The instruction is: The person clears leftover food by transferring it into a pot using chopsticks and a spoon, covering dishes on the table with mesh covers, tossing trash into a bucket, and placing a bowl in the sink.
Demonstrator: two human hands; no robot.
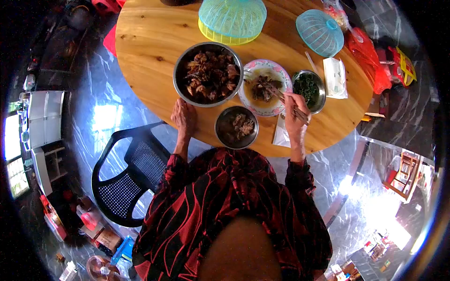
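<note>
My right hand (296, 114) is closed around a pair of chopsticks (277, 93), whose tips reach into the dark food on a pink-rimmed plate (244, 96). My left hand (184, 116) rests on the table's near edge, its fingers curled in with nothing visible in them. Just beyond it stands a large steel basin (176, 79) full of dark brown chunks of food. Between my hands, close to my body, is a small metal bowl (218, 137) holding some lighter pieces. Right of the plate is a metal bowl (322, 100) of dark leafy greens.
On the wooden table (154, 42) are blue and yellow mesh covers (232, 21), another blue cover (320, 33), a tissue pack (335, 78) and a red plastic bag (368, 56). A white napkin (281, 133) lies near my right wrist. A black chair (133, 173) stands at left.
</note>
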